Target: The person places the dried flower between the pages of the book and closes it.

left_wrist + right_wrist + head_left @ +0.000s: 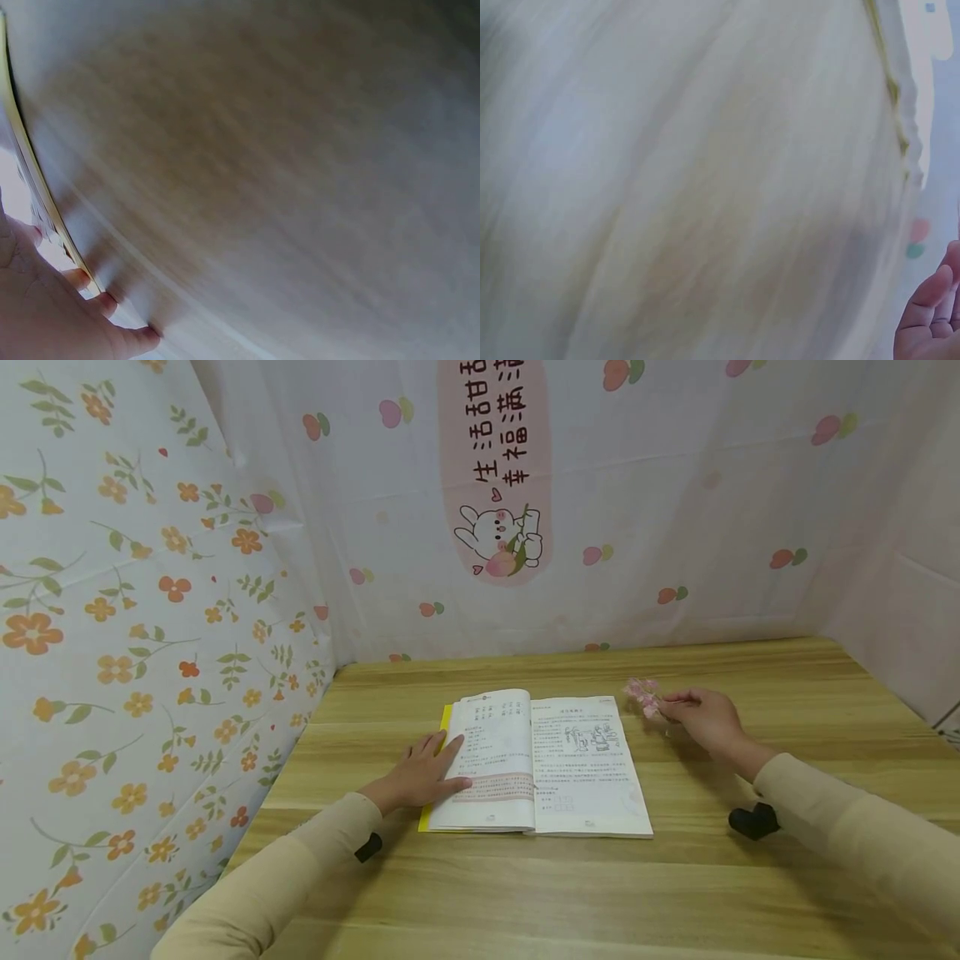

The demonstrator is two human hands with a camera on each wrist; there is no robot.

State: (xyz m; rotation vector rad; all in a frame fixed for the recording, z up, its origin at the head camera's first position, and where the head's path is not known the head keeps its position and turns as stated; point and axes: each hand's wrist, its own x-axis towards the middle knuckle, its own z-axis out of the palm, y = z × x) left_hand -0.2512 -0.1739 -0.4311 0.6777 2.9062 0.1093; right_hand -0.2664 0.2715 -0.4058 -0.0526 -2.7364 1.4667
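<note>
An open book [585, 760] with printed pages and a yellow cover edge lies on the wooden table. My left hand [423, 774] rests on its left page and edge with the fingers spread; in the left wrist view the fingers [135, 341] reach past the book's edge [56, 217] to the tabletop. Just right of the book, my right hand [705, 720] pinches a small sprig of pink flowers [643, 695] between thumb and fingers. The right wrist view catches only part of this hand [930, 315], at its lower right corner, and the flowers are out of that view.
The wooden table [480, 893] runs back to a white curtain [637, 568] with printed fruit and a rabbit picture. A flower-patterned cloth [150, 652] hangs along the left side. Black straps [753, 821] show below both sleeves.
</note>
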